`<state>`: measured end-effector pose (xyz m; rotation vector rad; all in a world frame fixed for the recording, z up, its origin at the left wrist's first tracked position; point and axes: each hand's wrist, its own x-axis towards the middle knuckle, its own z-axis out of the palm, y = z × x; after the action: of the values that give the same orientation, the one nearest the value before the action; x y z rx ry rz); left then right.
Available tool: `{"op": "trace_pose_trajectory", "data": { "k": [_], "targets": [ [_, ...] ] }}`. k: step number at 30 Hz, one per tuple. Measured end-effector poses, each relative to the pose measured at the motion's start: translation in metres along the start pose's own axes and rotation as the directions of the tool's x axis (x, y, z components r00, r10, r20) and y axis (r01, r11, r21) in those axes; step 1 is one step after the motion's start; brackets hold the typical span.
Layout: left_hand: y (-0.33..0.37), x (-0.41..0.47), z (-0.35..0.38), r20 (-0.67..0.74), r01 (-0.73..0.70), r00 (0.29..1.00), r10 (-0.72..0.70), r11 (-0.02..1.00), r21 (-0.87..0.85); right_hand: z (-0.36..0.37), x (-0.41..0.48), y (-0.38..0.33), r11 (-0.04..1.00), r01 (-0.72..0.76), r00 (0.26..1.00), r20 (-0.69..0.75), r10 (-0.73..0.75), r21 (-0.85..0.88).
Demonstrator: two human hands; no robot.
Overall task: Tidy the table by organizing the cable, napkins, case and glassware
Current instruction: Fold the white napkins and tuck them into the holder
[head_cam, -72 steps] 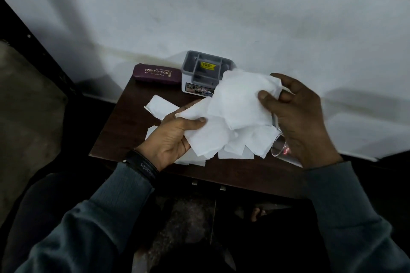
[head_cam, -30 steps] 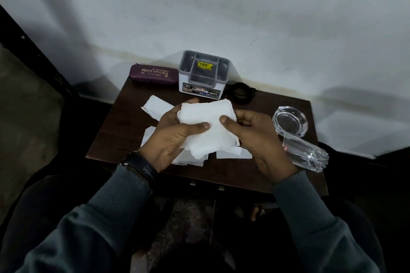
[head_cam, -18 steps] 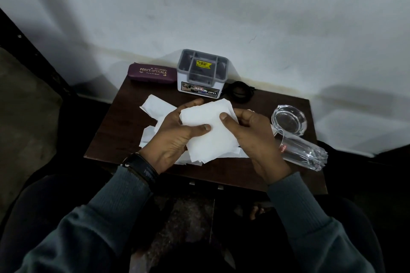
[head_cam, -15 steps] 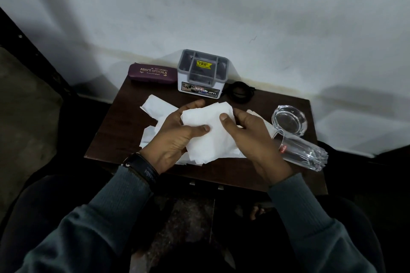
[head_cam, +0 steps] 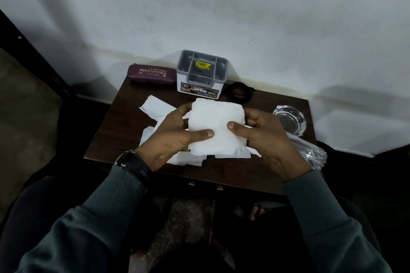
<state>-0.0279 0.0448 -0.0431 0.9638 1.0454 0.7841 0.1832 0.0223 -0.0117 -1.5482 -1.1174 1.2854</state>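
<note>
placed, seemingly: case point(head_cam: 150, 73), cable point(head_cam: 240, 92) | now: left hand point(head_cam: 174, 139), right hand point(head_cam: 265, 140) pinch stack point(head_cam: 216, 120) | todo: loose napkins point(head_cam: 155, 107), tipped glass point(head_cam: 311, 154)

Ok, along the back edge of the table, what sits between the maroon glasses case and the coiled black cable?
In the head view, a grey-topped white organizer box stands between the glasses case and the cable.

- Your view is dim overall; the white wall point(head_cam: 244, 17) is the brightest area, crossed by broad soft shadows.
- The stack of napkins point(head_cam: 216, 126) looks pale and washed out, with little texture.
- The glass ashtray point(head_cam: 289, 120) catches faint glints.
- The lower corners sink to near black, and wide-angle distortion bends the edges.
</note>
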Motion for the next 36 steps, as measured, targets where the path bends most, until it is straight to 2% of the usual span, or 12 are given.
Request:
{"op": "trace_pose_trajectory", "data": {
  "k": [2, 10, 14, 18, 22, 24, 25, 27, 28, 29, 33, 36],
  "targets": [
    [-0.001, 0.0, 0.0, -0.008, 0.01, 1.0, -0.01, 1.0, 0.008, -0.002, -0.001, -0.003, 0.998, -0.014, 1.0, 0.006, 0.013, 0.057],
    [0.0, 0.0, 0.001, 0.01, -0.022, 1.0, 0.022, 1.0, 0.0, -0.003, -0.004, -0.005, 1.0, -0.02, 0.999, 0.042, 0.019, 0.024],
    [0.008, 0.0, 0.004, -0.031, 0.064, 0.997, -0.073, 0.973, -0.224, -0.004, -0.003, -0.005, 0.992, 0.079, 0.997, 0.026, -0.077, -0.097],
    [0.013, 0.001, 0.004, 0.001, 0.211, 0.972, -0.236, 0.868, -0.448, -0.003, -0.001, -0.004, 0.956, 0.177, 0.984, 0.022, -0.176, -0.234],
    [0.01, 0.0, 0.007, -0.07, 0.142, 0.983, -0.168, 0.949, -0.282, 0.002, -0.003, -0.005, 0.926, 0.23, 0.972, 0.029, -0.232, -0.301],
    [0.005, 0.0, 0.007, -0.141, 0.068, 0.985, -0.104, 0.969, -0.236, 0.003, -0.005, -0.006, 0.965, 0.197, 0.98, 0.037, -0.193, -0.174],
    [0.004, 0.0, 0.006, -0.179, 0.038, 0.98, -0.082, 0.971, -0.237, 0.003, -0.004, -0.009, 0.992, 0.125, 0.991, 0.041, -0.125, -0.005],
    [0.003, 0.002, 0.003, -0.236, -0.016, 0.971, -0.045, 0.968, -0.251, 0.005, -0.003, -0.014, 0.904, -0.122, 0.991, 0.106, 0.086, 0.411],
    [0.004, 0.003, 0.003, -0.249, -0.038, 0.968, -0.027, 0.967, -0.252, 0.005, -0.001, -0.014, 0.845, -0.188, 0.982, 0.118, 0.149, 0.501],
    [0.004, 0.004, 0.004, -0.253, -0.055, 0.967, -0.01, 0.967, -0.248, 0.007, 0.0, -0.014, 0.841, -0.211, 0.977, 0.12, 0.174, 0.499],
    [0.005, 0.003, 0.006, -0.252, -0.083, 0.967, 0.022, 0.968, -0.235, 0.026, 0.005, -0.015, 0.963, -0.139, 0.99, 0.059, 0.129, 0.231],
    [0.008, 0.003, 0.004, -0.284, -0.101, 0.959, 0.023, 0.96, -0.262, 0.027, 0.014, -0.018, 0.96, -0.125, 0.991, -0.007, 0.131, 0.252]
  ]
}}
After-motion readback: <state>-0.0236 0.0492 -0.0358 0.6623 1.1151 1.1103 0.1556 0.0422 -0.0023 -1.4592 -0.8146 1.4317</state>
